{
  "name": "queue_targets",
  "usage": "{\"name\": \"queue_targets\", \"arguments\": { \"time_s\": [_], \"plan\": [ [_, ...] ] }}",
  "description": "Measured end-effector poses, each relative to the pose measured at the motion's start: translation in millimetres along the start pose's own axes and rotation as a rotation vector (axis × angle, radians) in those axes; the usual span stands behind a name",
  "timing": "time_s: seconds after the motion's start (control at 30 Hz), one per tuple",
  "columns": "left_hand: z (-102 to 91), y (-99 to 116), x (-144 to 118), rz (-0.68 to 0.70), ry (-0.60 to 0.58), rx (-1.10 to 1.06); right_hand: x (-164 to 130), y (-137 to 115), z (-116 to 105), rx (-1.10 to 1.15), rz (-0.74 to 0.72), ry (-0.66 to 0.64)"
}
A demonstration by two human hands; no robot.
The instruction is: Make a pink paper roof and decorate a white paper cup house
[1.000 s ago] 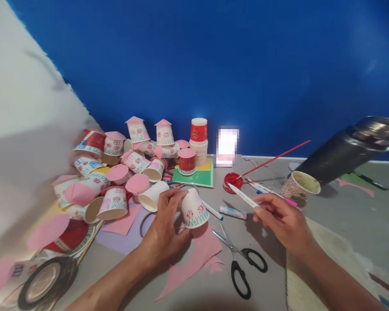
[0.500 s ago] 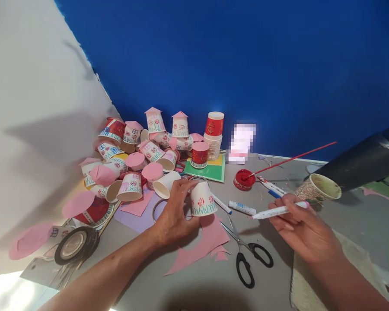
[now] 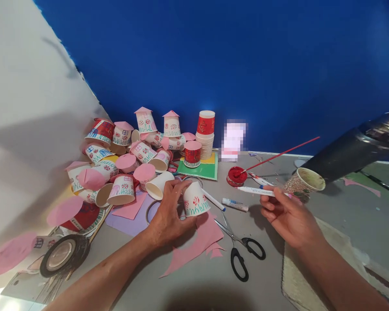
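Note:
Thumb and fingers of my left hand (image 3: 171,211) are closed around a white paper cup (image 3: 196,201), turned upside down. Red flowers and green grass strokes are drawn on its side. My right hand (image 3: 285,216) grips a white marker pen (image 3: 256,191), which points left above the table; whether its near tip is capped I cannot tell. Beneath the paper cup lie pink paper scraps (image 3: 192,246). Black-handled scissors (image 3: 236,242) rest with blades partly spread between my hands. A glue stick (image 3: 235,204) and a blue-ended white marker (image 3: 214,199) lie beyond them.
Decorated paper cups (image 3: 121,190) with pink paper tops are heaped at left. A cup stack (image 3: 205,138) stands near the blue wall. Right of it are a red paint pot (image 3: 236,177) with a thin stick, a patterned cup (image 3: 306,181) and a dark flask (image 3: 340,151). Black tape (image 3: 65,255) lies front left.
The marker in my right hand has swung round, its left end rising and its pink end now mostly behind my fingers. My left hand still holds the cup. The whole view has shifted slightly.

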State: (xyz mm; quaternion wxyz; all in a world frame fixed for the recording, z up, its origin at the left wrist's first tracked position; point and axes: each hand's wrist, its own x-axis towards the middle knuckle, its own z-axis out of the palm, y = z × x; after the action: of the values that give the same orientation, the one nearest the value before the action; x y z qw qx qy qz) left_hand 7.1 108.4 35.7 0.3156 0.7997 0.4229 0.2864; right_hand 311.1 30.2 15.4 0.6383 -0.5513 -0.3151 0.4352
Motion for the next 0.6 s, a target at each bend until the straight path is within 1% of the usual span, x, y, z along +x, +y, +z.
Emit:
{"name": "queue_targets", "arguments": {
  "time_s": [0.1,0.2,0.3,0.47,0.6],
  "plan": [
    [-0.3,-0.5,1.1,0.007,0.015,0.024,0.2,1.8,-2.6,-0.180,-0.082,-0.017],
    [0.4,-0.9,3.2,0.036,0.040,0.050,-1.0,3.2,-2.2,-0.474,-0.195,-0.070],
    [1.3,0.1,4.8,0.010,0.052,0.069,-1.9,6.2,0.4,-0.688,-0.282,-0.089],
    [3.1,4.2,5.6,-0.004,0.065,0.092,1.5,9.8,-1.1,-0.887,-0.361,-0.089],
    [5.0,4.4,5.9,0.010,0.132,0.181,5.6,11.2,-5.3,-0.991,-0.403,-0.088]
  ]
}}
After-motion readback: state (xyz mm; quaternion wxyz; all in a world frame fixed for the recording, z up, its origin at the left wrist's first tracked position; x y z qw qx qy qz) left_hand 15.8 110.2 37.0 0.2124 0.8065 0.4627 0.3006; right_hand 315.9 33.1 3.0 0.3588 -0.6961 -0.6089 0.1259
